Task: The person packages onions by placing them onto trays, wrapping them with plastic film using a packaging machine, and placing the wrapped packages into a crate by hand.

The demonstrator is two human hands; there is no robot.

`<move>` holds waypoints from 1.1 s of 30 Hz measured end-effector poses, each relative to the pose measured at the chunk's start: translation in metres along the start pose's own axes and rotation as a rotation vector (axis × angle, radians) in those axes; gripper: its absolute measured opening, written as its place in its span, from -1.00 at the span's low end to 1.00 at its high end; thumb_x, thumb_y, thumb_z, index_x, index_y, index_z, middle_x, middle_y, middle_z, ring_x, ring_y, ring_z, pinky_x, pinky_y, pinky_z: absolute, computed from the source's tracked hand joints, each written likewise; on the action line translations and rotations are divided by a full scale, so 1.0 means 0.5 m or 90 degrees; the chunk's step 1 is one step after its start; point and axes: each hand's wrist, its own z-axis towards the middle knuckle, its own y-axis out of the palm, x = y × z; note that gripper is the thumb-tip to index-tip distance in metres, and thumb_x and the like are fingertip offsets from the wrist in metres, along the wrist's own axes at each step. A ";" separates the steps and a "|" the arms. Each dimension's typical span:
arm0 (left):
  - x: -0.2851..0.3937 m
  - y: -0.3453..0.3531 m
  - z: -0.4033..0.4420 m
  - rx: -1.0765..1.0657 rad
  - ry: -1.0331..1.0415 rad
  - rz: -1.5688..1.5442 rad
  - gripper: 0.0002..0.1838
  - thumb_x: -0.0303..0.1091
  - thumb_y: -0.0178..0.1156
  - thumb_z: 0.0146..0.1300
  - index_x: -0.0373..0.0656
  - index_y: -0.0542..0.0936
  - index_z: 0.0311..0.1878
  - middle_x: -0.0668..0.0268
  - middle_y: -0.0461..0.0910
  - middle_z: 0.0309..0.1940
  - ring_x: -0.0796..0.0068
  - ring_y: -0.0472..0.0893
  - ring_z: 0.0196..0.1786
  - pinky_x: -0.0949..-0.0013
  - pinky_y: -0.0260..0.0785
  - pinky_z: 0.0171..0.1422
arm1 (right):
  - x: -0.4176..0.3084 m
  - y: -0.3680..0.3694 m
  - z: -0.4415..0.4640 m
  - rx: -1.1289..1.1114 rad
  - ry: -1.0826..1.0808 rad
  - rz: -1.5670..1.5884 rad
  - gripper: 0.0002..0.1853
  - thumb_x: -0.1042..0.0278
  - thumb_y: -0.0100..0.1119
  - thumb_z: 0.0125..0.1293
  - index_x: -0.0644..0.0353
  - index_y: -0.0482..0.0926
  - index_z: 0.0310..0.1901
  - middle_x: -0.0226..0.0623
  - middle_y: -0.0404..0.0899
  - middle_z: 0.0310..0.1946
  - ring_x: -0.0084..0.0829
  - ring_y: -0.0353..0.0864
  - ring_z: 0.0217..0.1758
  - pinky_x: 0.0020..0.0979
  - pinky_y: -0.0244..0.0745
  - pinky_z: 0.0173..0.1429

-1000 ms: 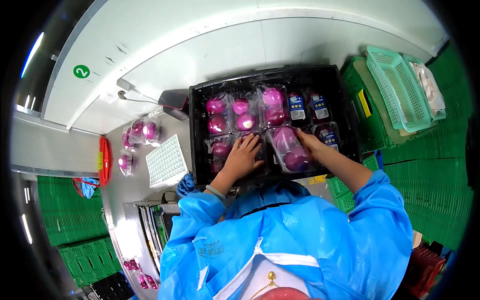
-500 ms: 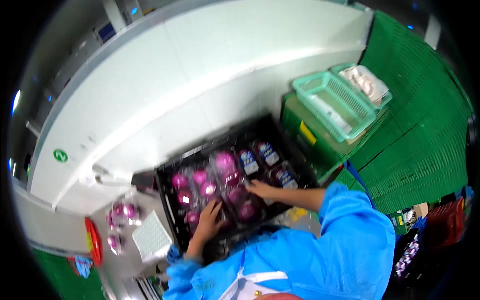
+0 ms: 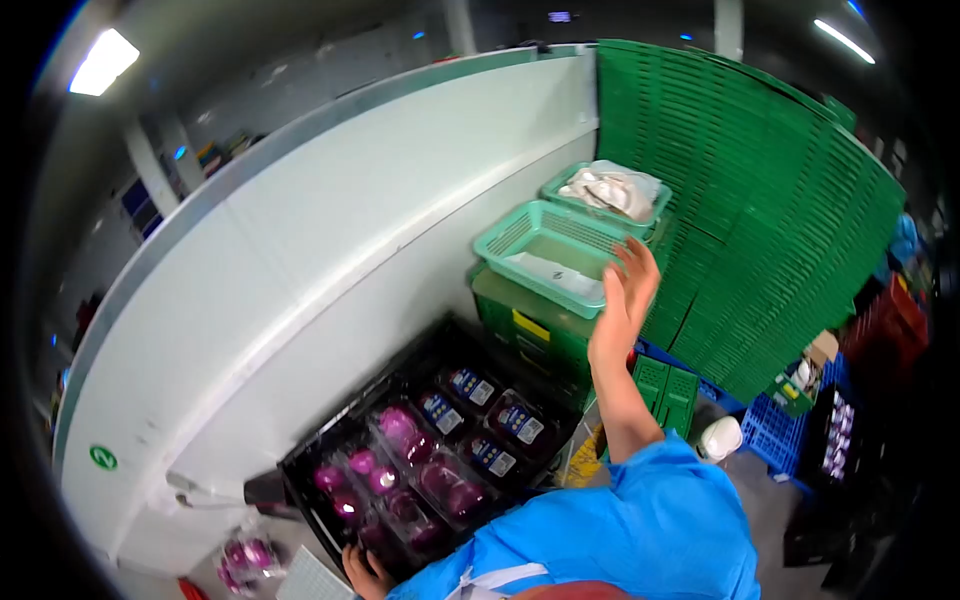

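My right hand is raised with its fingers apart, in front of the right side of a light green basket; nothing is in it. Down at the lower left, my left hand has its fingers spread at the near left edge of a black crate. Clear packs of purple round produce fill the crate's left part. Dark packs with blue and white labels lie in its right part.
A green crate supports the basket, and a second basket with white cloth stands behind. Stacked green crates rise at right. A white partition runs behind the black crate. Loose bagged produce lies at lower left.
The view has swung right. My right hand has left the clear pack, which now lies in the crate, and risen toward the basket. My left hand has moved to the crate's near left edge.
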 end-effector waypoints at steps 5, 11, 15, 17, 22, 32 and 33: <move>-0.068 0.035 -0.010 -0.009 -0.073 -0.057 -0.65 -0.21 0.25 0.32 -0.25 0.59 0.05 -0.02 0.53 0.14 -0.09 0.51 0.18 0.03 0.33 0.30 | -0.027 0.054 -0.020 -0.339 -0.117 -0.078 -0.43 0.38 0.17 0.28 0.23 0.25 0.31 -0.07 0.31 0.28 -0.15 0.34 0.34 -0.19 0.24 0.38; -0.090 0.051 -0.014 -0.032 -0.107 -0.020 -0.70 -0.24 0.25 0.31 -0.24 0.60 0.00 0.00 0.56 0.05 -0.04 0.54 0.08 0.07 0.37 0.21 | 0.021 0.052 -0.055 -0.218 -0.094 -0.132 -0.37 0.38 0.23 0.20 0.29 0.27 0.30 0.00 0.30 0.28 -0.06 0.29 0.36 -0.14 0.20 0.41; -0.098 0.061 -0.016 -0.048 -0.124 -0.005 -0.72 -0.25 0.25 0.31 -0.23 0.61 -0.04 0.01 0.58 -0.02 -0.01 0.57 0.02 0.09 0.39 0.14 | 0.002 0.104 -0.001 -0.120 -0.215 -0.065 -0.39 0.34 0.21 0.23 0.31 0.27 0.30 0.00 0.30 0.27 -0.11 0.33 0.30 -0.19 0.22 0.39; -0.096 0.073 -0.013 -0.054 -0.129 -0.002 -0.74 -0.26 0.25 0.31 -0.23 0.62 -0.06 0.02 0.59 -0.05 0.00 0.58 -0.01 0.11 0.41 0.11 | -0.018 0.150 -0.020 -0.281 -0.276 -0.075 -0.44 0.26 0.19 0.28 0.25 0.33 0.27 -0.04 0.40 0.21 -0.06 0.41 0.25 -0.15 0.30 0.33; -0.109 0.079 -0.015 -0.072 -0.147 0.015 -0.77 -0.28 0.25 0.30 -0.23 0.63 -0.10 0.04 0.62 -0.13 0.04 0.61 -0.09 0.14 0.44 0.03 | 0.021 0.248 -0.162 -1.040 -0.420 0.088 -0.57 0.21 0.27 0.22 0.12 0.49 0.11 -0.22 0.57 -0.08 -0.18 0.51 0.12 -0.11 0.39 0.21; -0.189 0.085 -0.054 -0.161 -0.208 0.054 -0.84 -0.32 0.25 0.28 -0.21 0.65 -0.19 0.07 0.67 -0.30 0.12 0.67 -0.25 0.21 0.51 -0.12 | 0.192 0.061 -0.338 -1.164 -0.219 -0.177 -0.67 0.17 0.16 0.32 0.10 0.51 0.05 -0.23 0.58 -0.08 -0.19 0.53 0.05 -0.18 0.44 0.10; -0.202 0.087 -0.061 -0.172 -0.217 0.059 -0.85 -0.33 0.25 0.28 -0.21 0.65 -0.20 0.07 0.67 -0.31 0.12 0.68 -0.27 0.21 0.52 -0.14 | 0.201 0.039 -0.344 -1.166 -0.184 -0.201 -0.68 0.17 0.15 0.33 0.10 0.52 0.05 -0.23 0.58 -0.08 -0.19 0.54 0.05 -0.18 0.45 0.10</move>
